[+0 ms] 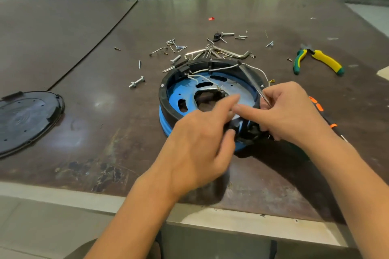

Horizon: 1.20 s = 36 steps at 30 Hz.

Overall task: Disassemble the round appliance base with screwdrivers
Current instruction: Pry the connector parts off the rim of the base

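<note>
Nearest us, our left hand (200, 143) is reaching over the near rim of the round base (168, 101). Its forefinger is stretching toward the middle and its thumb is lying against a black fitting (242, 130) on that rim. The hand is blurring here, so we cannot tell whether its grip is closing on the fitting or only touching it. Our right hand (292, 115) is working just beside it at the base's near right edge. Its grip is pinching a slim tool (250, 78) whose shaft is slanting across the base toward the far rim. An orange-and-black screwdriver (317, 107) is lying just right of the base, partly under that wrist.

We are judging the wiring to be the main risk. White wires (221, 67) are looping along the inside of the far rim, and the slim tool is crossing them, so a careless lever or tug could snag or tear one. With both hands crowding the near rim, a fitting that is giving way suddenly could also send the base skidding.

The base is sitting on the table (105, 132) directly under and ahead of both grips, its blue plate (185, 90) facing up. Just behind the base, screws and hex keys (210, 50) are lying scattered. Pliers (320, 61) are resting behind and right of it, and a black lid (29, 120) is lying well to its left.
</note>
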Tool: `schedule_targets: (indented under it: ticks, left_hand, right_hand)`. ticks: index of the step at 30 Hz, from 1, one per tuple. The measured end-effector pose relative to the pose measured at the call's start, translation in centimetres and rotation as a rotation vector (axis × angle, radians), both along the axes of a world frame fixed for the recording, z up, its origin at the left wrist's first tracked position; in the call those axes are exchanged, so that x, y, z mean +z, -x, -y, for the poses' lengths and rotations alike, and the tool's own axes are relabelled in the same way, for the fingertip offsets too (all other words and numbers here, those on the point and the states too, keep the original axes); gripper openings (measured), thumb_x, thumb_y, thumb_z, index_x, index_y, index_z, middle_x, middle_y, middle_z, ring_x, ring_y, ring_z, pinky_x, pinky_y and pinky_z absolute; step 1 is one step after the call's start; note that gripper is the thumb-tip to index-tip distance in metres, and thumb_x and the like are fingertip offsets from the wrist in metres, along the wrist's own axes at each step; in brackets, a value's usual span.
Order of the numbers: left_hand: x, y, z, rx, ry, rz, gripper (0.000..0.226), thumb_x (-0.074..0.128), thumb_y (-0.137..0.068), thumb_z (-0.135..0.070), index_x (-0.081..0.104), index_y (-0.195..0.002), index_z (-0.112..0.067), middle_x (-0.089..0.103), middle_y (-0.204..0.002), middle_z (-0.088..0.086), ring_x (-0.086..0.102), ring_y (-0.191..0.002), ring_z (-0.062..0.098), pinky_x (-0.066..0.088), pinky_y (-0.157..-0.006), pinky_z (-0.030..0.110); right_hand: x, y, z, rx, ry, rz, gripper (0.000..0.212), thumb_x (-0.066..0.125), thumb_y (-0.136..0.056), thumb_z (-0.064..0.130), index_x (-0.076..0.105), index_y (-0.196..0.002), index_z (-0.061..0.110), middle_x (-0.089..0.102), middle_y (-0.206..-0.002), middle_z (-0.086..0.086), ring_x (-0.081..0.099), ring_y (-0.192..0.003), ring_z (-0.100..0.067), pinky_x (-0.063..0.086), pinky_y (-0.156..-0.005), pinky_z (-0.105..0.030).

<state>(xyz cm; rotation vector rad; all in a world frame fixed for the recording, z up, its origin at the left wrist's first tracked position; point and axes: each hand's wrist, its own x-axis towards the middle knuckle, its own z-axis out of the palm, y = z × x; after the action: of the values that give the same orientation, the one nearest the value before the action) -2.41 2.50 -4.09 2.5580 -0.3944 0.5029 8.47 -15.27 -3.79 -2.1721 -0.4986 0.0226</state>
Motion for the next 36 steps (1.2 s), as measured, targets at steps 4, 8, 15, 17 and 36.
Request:
schedule_targets:
  ticks: [4, 8, 15, 17, 36]
  left_hand:
    - [0.9, 0.4, 1.0, -0.057, -0.205, -0.012, 0.051, 0.054, -0.093, -0.025, 0.045, -0.142, -0.015, 0.062, -0.080, -0.003, 0.057, -0.067, 0.019, 0.050, -0.064, 0.039]
    - [1.7, 0.4, -1.3, -0.110, -0.197, -0.081, 0.050, 0.055, -0.097, -0.033, 0.045, -0.144, -0.019, 0.068, -0.118, -0.005, 0.064, -0.099, 0.017, 0.053, -0.083, 0.041]
    - [1.1, 0.0, -7.6, 0.067, -0.199, -0.122, 0.039, 0.042, -0.094, -0.052, 0.069, -0.101, -0.025, 0.067, -0.090, -0.013, 0.058, -0.085, 0.008, 0.037, -0.103, 0.039]
    - [0.8, -0.2, -7.2, 0.079, -0.167, -0.106, 0.042, 0.041, -0.093, -0.055, 0.069, -0.089, -0.023, 0.062, -0.075, -0.012, 0.053, -0.073, 0.009, 0.040, -0.094, 0.037]
    - [2.1, 0.1, -9.6, 0.039, -0.197, -0.139, 0.057, 0.061, -0.082, -0.068, 0.065, -0.125, -0.031, 0.062, -0.125, -0.017, 0.053, -0.118, 0.003, 0.043, -0.106, 0.043]
  right_hand:
    - [0.1, -0.7, 0.1, -0.028, -0.031, -0.045, 0.058, 0.085, -0.066, 0.054, 0.044, -0.053, 0.015, 0.059, -0.051, -0.018, 0.047, -0.032, -0.009, 0.039, -0.034, -0.024]
    - [-0.7, -1.2, -0.2, -0.047, -0.118, -0.033, 0.047, 0.086, -0.074, 0.043, 0.049, -0.056, 0.020, 0.053, -0.044, -0.004, 0.042, -0.032, -0.010, 0.036, -0.035, -0.022]
    - [-0.5, -1.5, -0.4, -0.155, -0.110, 0.137, 0.028, 0.081, -0.084, 0.044, 0.067, -0.070, 0.025, 0.065, -0.057, 0.012, 0.056, -0.040, -0.006, 0.043, -0.042, -0.023]
    - [0.0, -1.1, -0.6, -0.168, -0.090, 0.212, 0.024, 0.077, -0.088, 0.044, 0.069, -0.074, 0.027, 0.068, -0.062, 0.013, 0.059, -0.045, -0.006, 0.044, -0.046, -0.022]
    - [-0.1, -0.8, -1.6, -0.169, -0.043, 0.065, 0.027, 0.078, -0.086, 0.022, 0.069, -0.102, 0.042, 0.069, -0.090, 0.023, 0.066, -0.081, 0.005, 0.054, -0.068, -0.025]
